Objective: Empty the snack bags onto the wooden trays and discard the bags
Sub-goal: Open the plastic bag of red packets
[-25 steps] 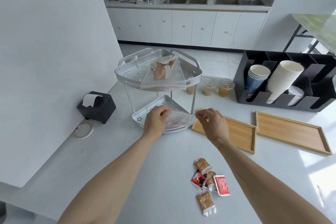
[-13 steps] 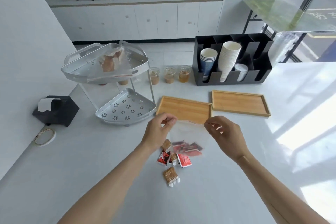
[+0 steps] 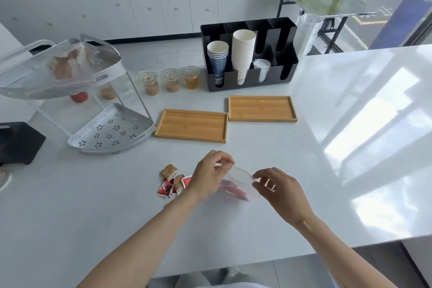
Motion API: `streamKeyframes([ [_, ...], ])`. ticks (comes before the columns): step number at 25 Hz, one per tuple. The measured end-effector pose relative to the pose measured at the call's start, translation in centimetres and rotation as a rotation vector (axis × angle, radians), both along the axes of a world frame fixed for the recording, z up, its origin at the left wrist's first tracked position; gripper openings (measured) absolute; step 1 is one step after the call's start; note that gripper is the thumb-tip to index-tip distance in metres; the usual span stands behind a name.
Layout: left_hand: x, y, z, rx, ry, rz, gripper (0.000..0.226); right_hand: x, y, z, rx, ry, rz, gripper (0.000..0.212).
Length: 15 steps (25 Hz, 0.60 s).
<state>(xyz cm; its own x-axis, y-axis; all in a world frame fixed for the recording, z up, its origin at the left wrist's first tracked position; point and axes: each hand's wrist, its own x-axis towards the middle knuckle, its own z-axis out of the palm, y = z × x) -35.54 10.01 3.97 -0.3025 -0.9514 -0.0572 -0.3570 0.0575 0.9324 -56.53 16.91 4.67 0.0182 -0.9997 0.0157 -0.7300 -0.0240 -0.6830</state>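
Both hands have drawn the clear bag nearer the body and farther from the near tray since half a second ago, and the bag now hangs tilted, with red packets bunched in its low corner.

At the far left of the worktop, well left of the near tray, sits a black box. Next comes a two-tier rack: a second bag with brown snacks lies on its top shelf, and its lower shelf is just left of the near tray. Behind the tray stand three drink cups. On the worktop in front of the tray lies a heap of loose packets, touching one another. Just right of the heap, the left hand pinches the bag's left top edge between thumb and fingertips. The right hand pinches the opposite edge, so each grip holds the bag, which is stretched between them above the worktop. A second tray lies just right of the near one, almost touching it. Behind that stands a black cup holder with stacked paper cups.
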Motion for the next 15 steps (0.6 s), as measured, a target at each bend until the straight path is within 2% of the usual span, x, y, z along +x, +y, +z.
streamKeyframes([
  [2, -0.4, 0.7, 0.1, -0.06, -0.077, 0.069, 0.012, 0.4, -0.3, -0.2, -0.026, 0.01, -0.005, 0.007],
  [4, -0.5, 2.0, 0.4, -0.174, -0.159, 0.289, 0.015, 1.5, -0.4, -0.5, -0.077, 0.001, -0.023, 0.009],
  [6, -0.4, 3.6, 0.6, -0.175, -0.151, 0.433, 0.014, 2.6, -0.2, -1.1, -0.174, 0.017, -0.035, 0.011],
  [10, -0.9, 6.2, 1.0, 0.33, -0.005, 0.348, 0.029, 4.4, 0.5, -2.3, -0.375, 0.088, 0.034, 0.005],
  [12, -0.9, 6.5, 0.9, 0.447, 0.048, 0.368, 0.032, 4.9, 1.0, -2.9, -0.404, 0.097, 0.066, 0.012],
  [15, -0.8, 6.4, 1.3, 0.537, 0.09, 0.435, 0.02, 5.1, 1.5, -3.2, -0.374, 0.099, 0.103, 0.005],
])
